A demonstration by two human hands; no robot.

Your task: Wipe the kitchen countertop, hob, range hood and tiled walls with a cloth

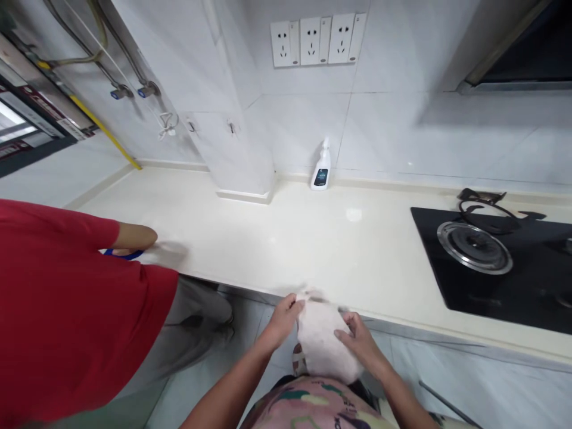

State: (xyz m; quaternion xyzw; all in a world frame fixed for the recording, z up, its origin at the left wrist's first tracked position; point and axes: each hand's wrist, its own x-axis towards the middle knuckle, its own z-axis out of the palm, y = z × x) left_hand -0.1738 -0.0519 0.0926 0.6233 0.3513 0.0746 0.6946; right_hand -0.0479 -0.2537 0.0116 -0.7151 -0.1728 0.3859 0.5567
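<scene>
Both hands of the person are holding a pale pink cloth (319, 341), just at the front edge of the cream stone counter (268, 238). The left hand (281, 322) grips the cloth near its upper end, and the right hand (358, 341) holds its side with the fingers spread. Neither hand is released. The cloth hangs between them, over the counter edge and above the patterned shirt (313, 405) of the person.

To the left of the hands, a co-worker in a red shirt (67, 310) stands close and takes much of that side. The co-worker's hand (149, 238) is on the counter, a little blurred, near a blue object (125, 254) that I cannot identify.

Ahead of the hands, a white spray bottle (322, 170) stands against the wall, beside a tiled pillar (232, 149) that comes out onto the counter. To the right of the hands is a black gas hob (491, 268). Three wall sockets (317, 40) are high above the bottle.
</scene>
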